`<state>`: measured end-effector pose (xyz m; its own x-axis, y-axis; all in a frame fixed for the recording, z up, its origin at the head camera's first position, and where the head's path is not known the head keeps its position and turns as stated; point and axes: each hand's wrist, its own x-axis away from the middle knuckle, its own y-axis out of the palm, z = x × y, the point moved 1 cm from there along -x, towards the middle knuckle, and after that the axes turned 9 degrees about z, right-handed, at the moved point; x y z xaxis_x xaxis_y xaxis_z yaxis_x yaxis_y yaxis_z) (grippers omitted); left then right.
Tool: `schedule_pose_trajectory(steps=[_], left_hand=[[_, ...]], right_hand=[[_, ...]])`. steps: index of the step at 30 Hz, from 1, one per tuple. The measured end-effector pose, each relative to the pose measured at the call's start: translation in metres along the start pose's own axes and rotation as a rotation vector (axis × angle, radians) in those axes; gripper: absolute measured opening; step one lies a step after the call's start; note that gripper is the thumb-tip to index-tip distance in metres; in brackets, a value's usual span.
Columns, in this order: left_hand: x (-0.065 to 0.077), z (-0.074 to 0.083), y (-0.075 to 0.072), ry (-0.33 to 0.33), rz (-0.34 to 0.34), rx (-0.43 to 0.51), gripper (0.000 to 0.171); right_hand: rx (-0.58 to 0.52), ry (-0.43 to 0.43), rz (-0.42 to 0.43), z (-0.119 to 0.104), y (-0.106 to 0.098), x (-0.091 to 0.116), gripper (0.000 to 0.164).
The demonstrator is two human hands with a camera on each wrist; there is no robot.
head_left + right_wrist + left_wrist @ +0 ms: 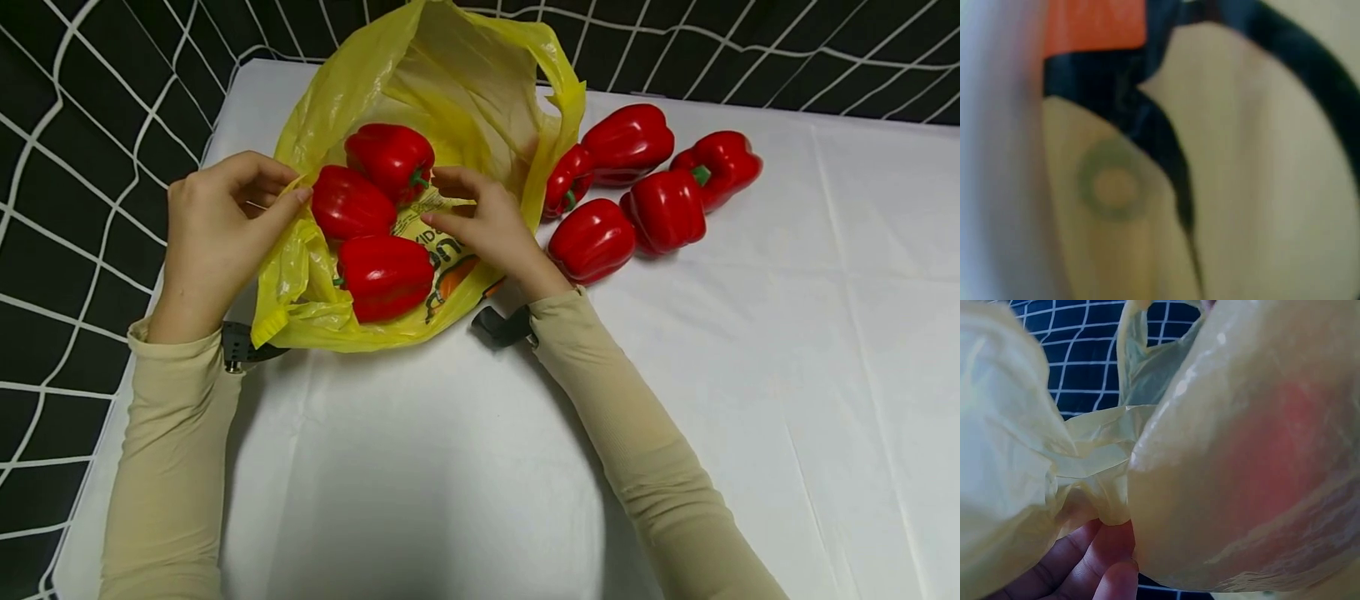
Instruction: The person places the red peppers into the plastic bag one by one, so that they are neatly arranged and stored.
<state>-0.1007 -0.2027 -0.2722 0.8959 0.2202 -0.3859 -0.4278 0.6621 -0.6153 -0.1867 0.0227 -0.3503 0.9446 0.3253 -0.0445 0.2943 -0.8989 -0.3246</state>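
Note:
A yellow plastic bag [330, 100] lies with its mouth spread toward me, three red bell peppers inside it: an upper one [390, 158], a left one [348, 204] and a lower one [386, 275]. My left hand [213, 229] pinches the bag's left edge between thumb and fingers; in the left wrist view its fingertips [1116, 550] hold the thin plastic. Inside the mouth, my right hand [491, 221] has its fingers loosely bent and parted beside the upper pepper's green stem, gripping nothing. Blurred bag print [1154, 137] fills the right wrist view, where the hand is hidden.
Several more red bell peppers [663, 212] lie grouped on the white table [465, 467], right of the bag. One of them [592, 242] is close to my right wrist. Black backing with white netting [60, 250] borders the table at the left and back.

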Motion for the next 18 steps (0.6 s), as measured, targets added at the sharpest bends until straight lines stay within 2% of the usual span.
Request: schedule_pose_trajectory(steps=[10,15,18], left_hand=[[-0.001,-0.002,0.002,-0.003,-0.006,-0.007,0.022],[-0.001,-0.002,0.001,0.000,0.008,0.006,0.021],[-0.002,-0.003,0.000,0.010,0.042,0.015,0.021]], right_hand=[[-0.001,0.053,0.052,-0.012,-0.012,0.006,0.050],[0.059,0.127,0.003,-0.006,-0.017,0.010,0.049],[0.119,0.159,-0.030,-0.003,-0.022,0.014,0.050]])
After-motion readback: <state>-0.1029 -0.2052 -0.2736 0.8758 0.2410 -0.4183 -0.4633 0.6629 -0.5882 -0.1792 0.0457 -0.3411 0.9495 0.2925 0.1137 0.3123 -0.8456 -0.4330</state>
